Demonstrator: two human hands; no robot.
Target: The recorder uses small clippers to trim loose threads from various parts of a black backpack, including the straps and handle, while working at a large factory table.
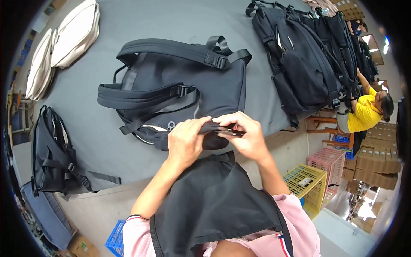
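A black backpack lies on the grey table with its two padded shoulder straps facing up. My left hand is closed on the backpack's near side, beside a pale zipper edge and a small round ring. Close by on the right, my right hand pinches a slim dark object with shiny spots against the black fabric. Its exact kind is too small to make out. The fingertips of both hands nearly meet over the bag's edge.
Several black backpacks are crowded along the table's right side. Another black backpack lies at the left, with cream bags at the far left. Yellow and pink crates stand right. A person in yellow is beyond.
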